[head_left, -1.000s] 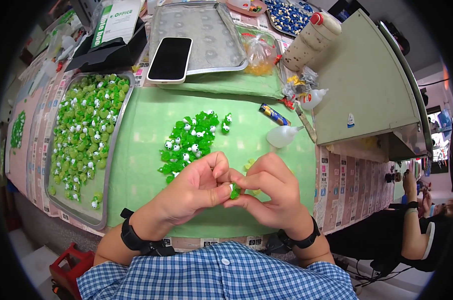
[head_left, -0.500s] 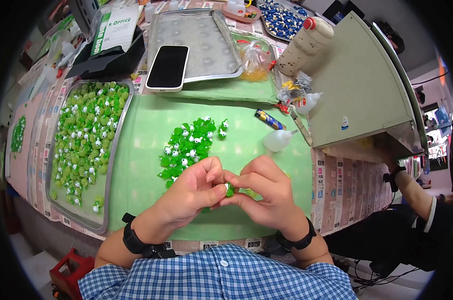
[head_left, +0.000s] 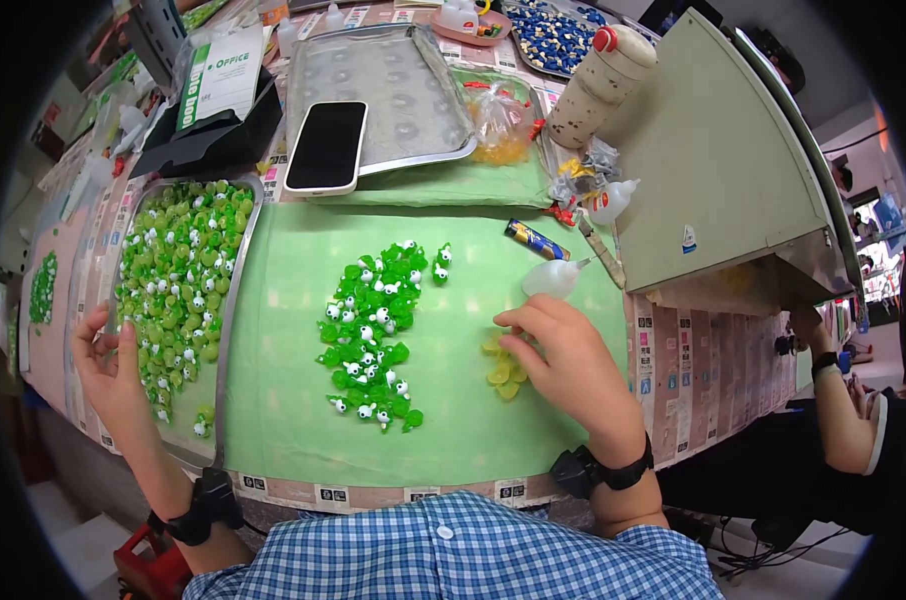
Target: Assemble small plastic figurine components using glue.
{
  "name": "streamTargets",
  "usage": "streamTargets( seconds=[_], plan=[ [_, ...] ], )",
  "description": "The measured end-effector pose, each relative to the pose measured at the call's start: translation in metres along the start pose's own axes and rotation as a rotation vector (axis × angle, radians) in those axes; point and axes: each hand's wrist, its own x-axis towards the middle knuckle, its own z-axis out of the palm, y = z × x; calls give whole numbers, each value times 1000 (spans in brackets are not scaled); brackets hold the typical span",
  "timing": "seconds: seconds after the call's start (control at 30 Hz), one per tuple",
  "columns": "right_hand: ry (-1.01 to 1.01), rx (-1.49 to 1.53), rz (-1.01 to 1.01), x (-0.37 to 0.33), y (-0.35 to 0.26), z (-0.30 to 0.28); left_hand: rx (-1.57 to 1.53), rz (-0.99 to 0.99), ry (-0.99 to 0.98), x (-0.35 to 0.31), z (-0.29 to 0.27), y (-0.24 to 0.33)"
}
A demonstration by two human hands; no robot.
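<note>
My left hand (head_left: 108, 370) is over the left edge of a metal tray (head_left: 235, 265) heaped with small green figures with white eyes (head_left: 168, 290). Its fingers are loosely bent and apart, and I see nothing in them. On the right, my right hand (head_left: 570, 365) hovers beside several translucent yellow caps (head_left: 501, 367), fingers apart and holding nothing visible. A white squeeze bottle (head_left: 553, 278) with a thin tip lies just beyond it, its near end partly hidden by the hand. Between my hands, a pile of bright green eyed pieces (head_left: 373, 330) lies on the green mat (head_left: 283, 400).
Behind the mat, a phone (head_left: 326, 147) rests on a metal tray (head_left: 403, 90). A blue tube (head_left: 537, 240), a second squeeze bottle (head_left: 613, 200) and a speckled drink bottle (head_left: 603, 85) stand or lie near a metal cabinet (head_left: 723, 180). Another person's arm (head_left: 835, 400) shows at right.
My hands have parted: the left moved out to the tray's left edge, the right toward the squeeze bottle. The green piece they held has left my fingers. The yellow caps are now uncovered.
</note>
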Motion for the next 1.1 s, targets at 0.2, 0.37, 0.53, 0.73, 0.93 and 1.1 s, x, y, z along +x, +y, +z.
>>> streamTargets(
  seconds=[0.2,0.37,0.53,0.73,0.93,1.1],
  plan=[
    [-81,-22,-39,3,5,5,-443,-102,-429,-45,80,75],
    [86,457,61,2,-26,2,-664,-47,-985,-98,127,137],
    [292,909,156,-10,-48,13,-1036,-304,-969,-109,139,136],
    [432,385,-151,-9,-13,-3,-1109,-532,-926,-101,138,128],
    [572,215,221,7,29,-10,-1166,-698,-891,-90,141,118],
    [251,312,344,5,54,0,-1143,-683,-941,-90,141,115]
  ],
)
